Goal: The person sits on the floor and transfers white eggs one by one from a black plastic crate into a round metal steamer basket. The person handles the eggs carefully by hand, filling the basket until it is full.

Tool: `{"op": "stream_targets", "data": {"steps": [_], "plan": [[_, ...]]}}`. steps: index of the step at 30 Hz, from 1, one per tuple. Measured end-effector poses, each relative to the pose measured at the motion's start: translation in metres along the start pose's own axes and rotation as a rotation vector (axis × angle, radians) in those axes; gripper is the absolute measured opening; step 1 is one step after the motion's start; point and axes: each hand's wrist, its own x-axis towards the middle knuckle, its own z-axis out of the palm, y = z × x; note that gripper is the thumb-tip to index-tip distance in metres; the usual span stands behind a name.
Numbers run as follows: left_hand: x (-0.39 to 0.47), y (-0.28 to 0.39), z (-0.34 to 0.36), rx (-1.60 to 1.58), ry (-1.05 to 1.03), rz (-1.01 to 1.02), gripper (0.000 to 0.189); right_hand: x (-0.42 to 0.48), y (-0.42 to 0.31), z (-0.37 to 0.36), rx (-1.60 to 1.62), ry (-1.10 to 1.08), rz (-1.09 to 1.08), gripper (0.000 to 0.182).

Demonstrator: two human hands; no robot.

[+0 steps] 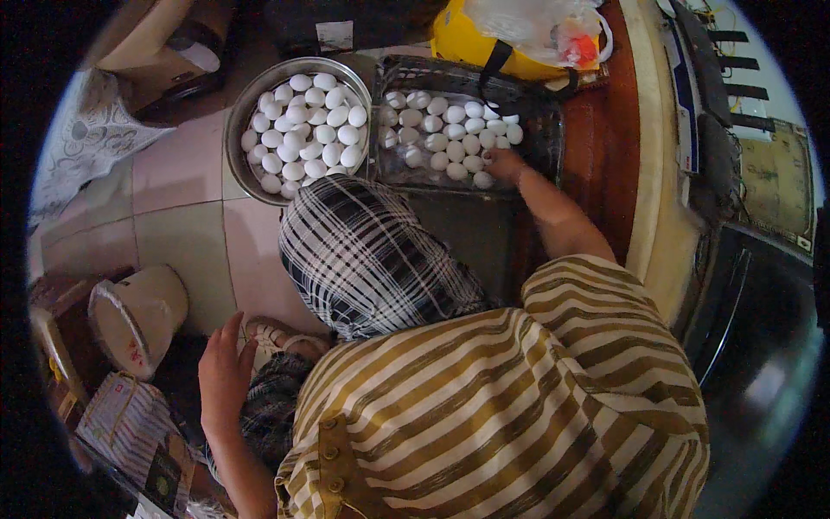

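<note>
My right hand [504, 165] reaches into a black plastic crate [467, 193], its fingertips among white eggs [456, 170] at the right side. Whether the fingers grip an egg is hard to make out. Some eggs in the crate sit apart at its left, and others are packed close in rows. Left of the crate stands a round metal basin [235, 150] holding many white eggs [292, 171]. My left hand [224, 366] hovers over my left leg, empty, with thumb and fingers apart. It is well away from both containers.
A yellow bag [457, 36] with a clear plastic bag [525, 19] on it stands behind the crate. At left are a white bucket [139, 318], a striped paper bag [123, 415] and a lace cloth [87, 143]. A sandalled foot [285, 337] rests on the tiled floor [178, 253].
</note>
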Motion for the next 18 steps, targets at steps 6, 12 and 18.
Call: {"op": "stream_targets", "data": {"steps": [6, 12, 18], "plan": [[0.007, -0.001, 0.008, 0.023, -0.021, -0.035, 0.042, -0.007, -0.045, 0.0, -0.004, -0.172, 0.109, 0.073], [0.015, -0.011, 0.011, 0.026, -0.064, -0.051, 0.045, 0.004, -0.004, 0.033, 0.243, -0.059, -0.034, 0.081], [0.019, -0.008, 0.008, 0.028, -0.086, -0.085, 0.046, 0.012, -0.001, 0.039, 0.513, -0.007, 0.004, 0.083]]}}
